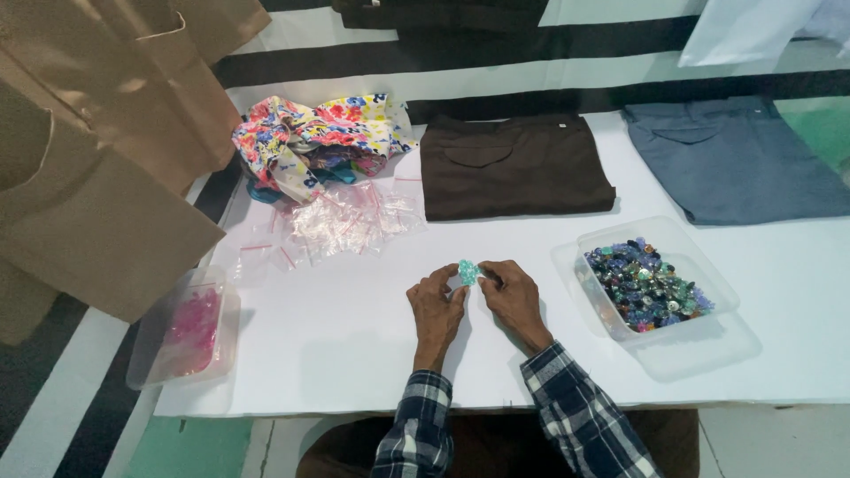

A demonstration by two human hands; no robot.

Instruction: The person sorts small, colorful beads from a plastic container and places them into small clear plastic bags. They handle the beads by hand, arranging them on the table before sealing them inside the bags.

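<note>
I pinch a small teal packet (pixel 468 272) between both hands (pixel 436 305) (pixel 513 296) above the white table (pixel 354 345). It looks light, crinkly and slippery, so I grip its edges by my fingertips.

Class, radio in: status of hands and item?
Left hand and right hand pinch one small teal packet. Bead tub at right. Nothing between.
</note>
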